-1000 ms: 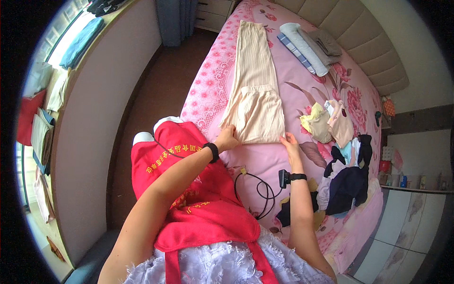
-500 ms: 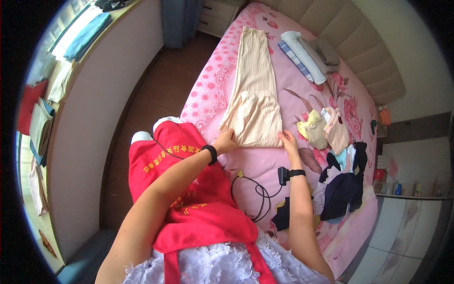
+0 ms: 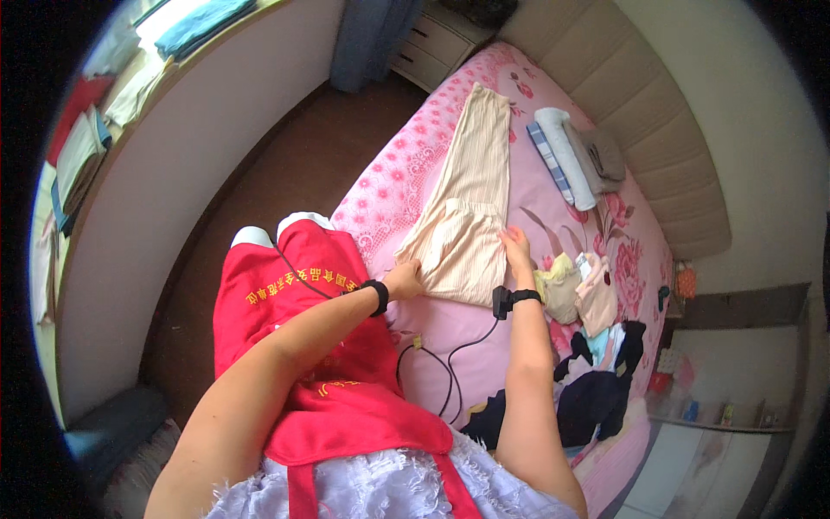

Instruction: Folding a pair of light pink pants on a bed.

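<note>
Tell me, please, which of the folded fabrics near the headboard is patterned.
The blue-and-white checked fabric, nearest the cream garment; the white one and grey-brown one look plain.

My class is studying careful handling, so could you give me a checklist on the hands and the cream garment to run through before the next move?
1. Left hand at the left edge of the cream ribbed garment: ok.
2. Right hand at its right edge: ok.
3. Both hands gripping firmly: cannot tell; fingertips are partly hidden.
4. Fabric free of wrinkles: not ok; small creases show on the doubled part.
5. Folded stack apart from the fabric: ok; bed shows between them.
</note>
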A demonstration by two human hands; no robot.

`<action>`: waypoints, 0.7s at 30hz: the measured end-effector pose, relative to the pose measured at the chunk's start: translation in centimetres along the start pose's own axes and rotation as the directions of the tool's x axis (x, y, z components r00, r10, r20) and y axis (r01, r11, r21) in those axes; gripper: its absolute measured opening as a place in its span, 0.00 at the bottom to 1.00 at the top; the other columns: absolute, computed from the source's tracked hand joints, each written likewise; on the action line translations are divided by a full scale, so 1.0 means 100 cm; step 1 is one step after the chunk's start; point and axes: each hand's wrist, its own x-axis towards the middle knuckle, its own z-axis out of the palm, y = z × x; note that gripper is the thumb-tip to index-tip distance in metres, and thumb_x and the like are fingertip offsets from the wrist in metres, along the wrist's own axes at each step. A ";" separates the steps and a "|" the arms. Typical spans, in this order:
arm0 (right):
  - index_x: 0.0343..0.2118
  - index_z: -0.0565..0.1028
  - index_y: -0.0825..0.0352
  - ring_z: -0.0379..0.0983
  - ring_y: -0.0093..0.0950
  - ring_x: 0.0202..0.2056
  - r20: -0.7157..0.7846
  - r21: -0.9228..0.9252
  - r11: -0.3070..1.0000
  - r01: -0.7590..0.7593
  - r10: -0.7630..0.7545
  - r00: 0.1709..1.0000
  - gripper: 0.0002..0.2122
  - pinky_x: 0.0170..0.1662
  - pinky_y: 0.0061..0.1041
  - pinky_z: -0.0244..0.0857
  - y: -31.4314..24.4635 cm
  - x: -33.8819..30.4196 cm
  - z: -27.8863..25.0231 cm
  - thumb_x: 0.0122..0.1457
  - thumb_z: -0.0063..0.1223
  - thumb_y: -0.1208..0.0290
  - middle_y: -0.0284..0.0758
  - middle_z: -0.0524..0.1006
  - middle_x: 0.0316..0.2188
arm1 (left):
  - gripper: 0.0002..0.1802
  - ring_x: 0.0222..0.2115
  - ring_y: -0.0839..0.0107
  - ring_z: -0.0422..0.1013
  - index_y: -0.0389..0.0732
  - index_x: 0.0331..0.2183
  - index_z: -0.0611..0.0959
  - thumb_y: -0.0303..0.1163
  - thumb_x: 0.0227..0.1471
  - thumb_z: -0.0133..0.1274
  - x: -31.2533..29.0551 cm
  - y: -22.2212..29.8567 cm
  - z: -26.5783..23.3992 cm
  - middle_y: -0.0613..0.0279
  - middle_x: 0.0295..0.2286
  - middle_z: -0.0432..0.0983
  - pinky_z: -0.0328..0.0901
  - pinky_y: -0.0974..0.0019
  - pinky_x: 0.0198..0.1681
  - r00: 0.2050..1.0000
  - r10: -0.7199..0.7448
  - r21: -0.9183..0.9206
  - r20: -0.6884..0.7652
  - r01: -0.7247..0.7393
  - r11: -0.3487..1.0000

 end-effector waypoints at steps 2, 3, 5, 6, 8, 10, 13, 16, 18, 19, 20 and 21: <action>0.53 0.66 0.72 0.69 0.26 0.44 0.036 0.010 1.000 -0.007 0.007 0.999 0.23 0.48 0.22 0.62 0.007 0.010 0.000 0.58 0.54 0.65 0.40 0.73 0.45 | 0.25 0.34 0.52 0.72 0.33 0.34 0.74 0.39 0.37 0.63 -0.001 0.002 -0.001 0.43 0.32 0.75 0.65 0.58 0.36 1.000 -0.002 0.020 0.017 0.002 1.000; 0.51 0.67 0.72 0.70 0.25 0.43 0.054 0.031 0.999 -0.026 0.024 0.998 0.22 0.47 0.22 0.63 0.012 0.012 -0.001 0.58 0.54 0.65 0.39 0.74 0.44 | 0.25 0.34 0.52 0.72 0.33 0.34 0.74 0.39 0.37 0.63 -0.002 0.004 -0.002 0.43 0.32 0.75 0.65 0.58 0.36 1.000 -0.005 0.013 0.010 0.005 1.000; 0.50 0.69 0.72 0.70 0.25 0.44 0.122 0.030 0.993 -0.110 0.106 0.987 0.21 0.48 0.22 0.63 0.019 0.020 -0.012 0.58 0.54 0.63 0.39 0.75 0.43 | 0.25 0.34 0.52 0.72 0.33 0.35 0.74 0.39 0.37 0.62 -0.003 0.009 -0.003 0.43 0.32 0.75 0.65 0.58 0.36 0.999 -0.013 -0.004 0.041 0.013 1.000; 0.49 0.70 0.72 0.70 0.25 0.44 0.197 0.029 0.980 -0.196 0.187 0.962 0.21 0.48 0.21 0.63 0.018 0.020 -0.013 0.59 0.54 0.61 0.39 0.75 0.43 | 0.25 0.34 0.52 0.72 0.33 0.35 0.74 0.39 0.37 0.62 -0.003 0.006 -0.002 0.43 0.32 0.75 0.65 0.58 0.36 0.999 -0.021 -0.008 0.034 0.021 1.000; 0.50 0.70 0.71 0.70 0.26 0.46 0.261 0.065 0.960 -0.274 0.248 0.933 0.22 0.49 0.23 0.63 0.019 0.015 -0.016 0.58 0.54 0.58 0.39 0.75 0.44 | 0.24 0.34 0.53 0.72 0.33 0.35 0.73 0.38 0.38 0.61 -0.002 0.001 -0.001 0.43 0.31 0.75 0.65 0.58 0.36 1.000 -0.004 -0.022 0.023 0.004 1.000; 0.50 0.70 0.70 0.70 0.26 0.47 0.325 0.097 0.925 -0.367 0.319 0.890 0.24 0.50 0.25 0.63 0.012 0.003 -0.018 0.58 0.54 0.55 0.38 0.75 0.45 | 0.23 0.34 0.53 0.72 0.33 0.35 0.73 0.37 0.38 0.60 0.000 0.003 -0.003 0.43 0.31 0.75 0.65 0.58 0.36 0.999 -0.024 -0.008 0.046 0.025 1.000; 0.52 0.69 0.69 0.70 0.28 0.50 0.387 0.078 0.812 -0.579 0.511 0.768 0.28 0.53 0.29 0.61 0.002 -0.026 -0.017 0.57 0.53 0.50 0.36 0.74 0.48 | 0.22 0.32 0.55 0.73 0.33 0.33 0.73 0.36 0.38 0.60 -0.002 0.003 -0.006 0.43 0.30 0.75 0.65 0.59 0.34 0.997 -0.038 -0.014 0.070 0.040 0.999; 0.52 0.70 0.66 0.70 0.25 0.46 0.502 -0.086 0.802 -0.591 0.547 0.669 0.29 0.50 0.28 0.61 0.012 -0.043 -0.038 0.56 0.53 0.46 0.31 0.75 0.46 | 0.22 0.31 0.58 0.73 0.33 0.34 0.74 0.36 0.37 0.61 0.003 0.010 -0.008 0.45 0.30 0.76 0.65 0.59 0.32 0.996 -0.024 -0.023 0.083 0.026 0.999; 0.49 0.72 0.64 0.70 0.22 0.42 0.500 -0.107 0.810 -0.576 0.545 0.673 0.27 0.46 0.25 0.61 0.024 -0.065 -0.043 0.56 0.53 0.46 0.29 0.76 0.43 | 0.23 0.30 0.60 0.73 0.32 0.34 0.75 0.38 0.39 0.61 0.002 0.011 -0.007 0.47 0.29 0.76 0.65 0.60 0.32 0.993 -0.090 -0.055 0.074 0.094 0.994; 0.46 0.73 0.63 0.69 0.19 0.38 0.500 -0.133 0.825 -0.549 0.534 0.681 0.25 0.42 0.23 0.61 0.030 -0.075 -0.044 0.56 0.53 0.45 0.27 0.77 0.41 | 0.23 0.30 0.60 0.73 0.32 0.34 0.75 0.38 0.39 0.61 0.001 0.009 -0.007 0.47 0.29 0.76 0.65 0.60 0.32 0.992 -0.096 -0.054 0.082 0.101 0.993; 0.42 0.75 0.60 0.65 0.14 0.29 0.432 -0.075 0.803 -0.591 0.560 0.707 0.20 0.32 0.17 0.56 0.035 -0.085 -0.044 0.56 0.54 0.48 0.23 0.76 0.33 | 0.24 0.30 0.60 0.73 0.32 0.34 0.75 0.40 0.39 0.61 -0.001 0.008 -0.006 0.48 0.28 0.76 0.65 0.60 0.33 0.991 -0.122 -0.080 0.057 0.126 0.989; 0.42 0.75 0.60 0.65 0.14 0.29 0.427 -0.074 0.801 -0.595 0.564 0.707 0.20 0.32 0.17 0.56 0.043 -0.091 -0.049 0.56 0.54 0.48 0.23 0.76 0.33 | 0.24 0.30 0.61 0.73 0.32 0.34 0.75 0.41 0.40 0.61 -0.001 0.010 -0.006 0.49 0.28 0.75 0.66 0.61 0.33 0.990 -0.139 -0.108 0.033 0.142 0.984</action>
